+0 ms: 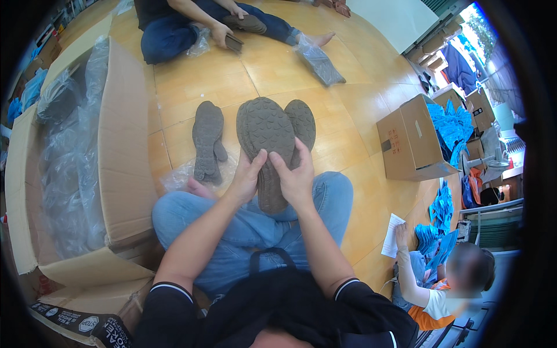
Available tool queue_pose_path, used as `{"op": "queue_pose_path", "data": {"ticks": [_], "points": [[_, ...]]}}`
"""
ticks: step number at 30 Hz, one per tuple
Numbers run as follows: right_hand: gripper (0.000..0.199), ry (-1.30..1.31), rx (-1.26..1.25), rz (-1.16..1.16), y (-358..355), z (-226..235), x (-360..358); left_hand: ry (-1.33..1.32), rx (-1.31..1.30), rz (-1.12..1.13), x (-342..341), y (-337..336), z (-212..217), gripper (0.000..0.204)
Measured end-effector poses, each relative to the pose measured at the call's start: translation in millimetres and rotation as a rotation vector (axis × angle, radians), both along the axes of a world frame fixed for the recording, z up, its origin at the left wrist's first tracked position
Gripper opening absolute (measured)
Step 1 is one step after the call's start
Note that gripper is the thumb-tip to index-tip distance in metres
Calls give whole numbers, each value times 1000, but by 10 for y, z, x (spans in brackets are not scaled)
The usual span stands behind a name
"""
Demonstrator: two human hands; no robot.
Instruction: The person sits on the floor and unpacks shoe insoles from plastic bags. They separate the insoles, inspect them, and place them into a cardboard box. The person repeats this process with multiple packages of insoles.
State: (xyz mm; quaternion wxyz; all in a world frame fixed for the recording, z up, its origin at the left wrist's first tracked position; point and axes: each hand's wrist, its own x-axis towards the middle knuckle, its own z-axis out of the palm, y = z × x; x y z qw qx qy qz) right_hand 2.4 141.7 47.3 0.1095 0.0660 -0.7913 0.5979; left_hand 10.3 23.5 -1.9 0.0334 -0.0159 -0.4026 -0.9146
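Note:
A stack of grey-brown shoe soles (267, 130) is held up over my lap, the bumpy tread of the top one facing me. My left hand (248, 178) grips its left edge, with the thumb on top. From the other side my right hand (297, 177) grips it the same way, thumb lying on the tread. Another sole (302, 123) shows behind, beside my right fingers; whether I hold it or it rests on the floor, I cannot tell. To the left, more soles (207, 139) lie overlapping on the floor, by a clear plastic bag (174, 178).
An open carton (127, 168) full of clear plastic bags stands close on my left. Ahead, a seated person's hand (220, 35) holds soles, near a bagged item (319, 62). At right are a carton (415, 142) of blue pieces and another person holding paper (392, 235).

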Motion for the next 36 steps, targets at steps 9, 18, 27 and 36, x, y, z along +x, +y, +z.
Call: {"op": "queue_pose_path", "data": {"ticks": [9,18,27,36], "points": [[73,-105,-243,-121,356,-32,-165,-106,61,-43,-64,12,-93,47],[42,-359,-583,-71,380,107,-187,-120,461,-252,-37,-145,17,49],[34,-325,-640,105,201,62,-70,-188,72,96,-56,-84,138,56],[26,-356,-643,18,389,-151,-645,-138,39,202,-149,-220,21,53]]}}
